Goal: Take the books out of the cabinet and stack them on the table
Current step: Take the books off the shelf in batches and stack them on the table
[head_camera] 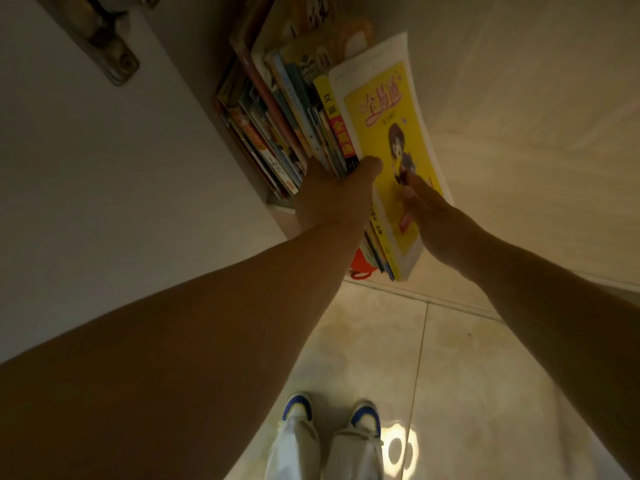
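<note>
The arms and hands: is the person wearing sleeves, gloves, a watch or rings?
No. The left hand and right hand are bare, with no gloves. Both forearms are bare too: no sleeves show, and no watch or bracelet at the wrists. The fingers are mostly hidden, so rings cannot be told.
</note>
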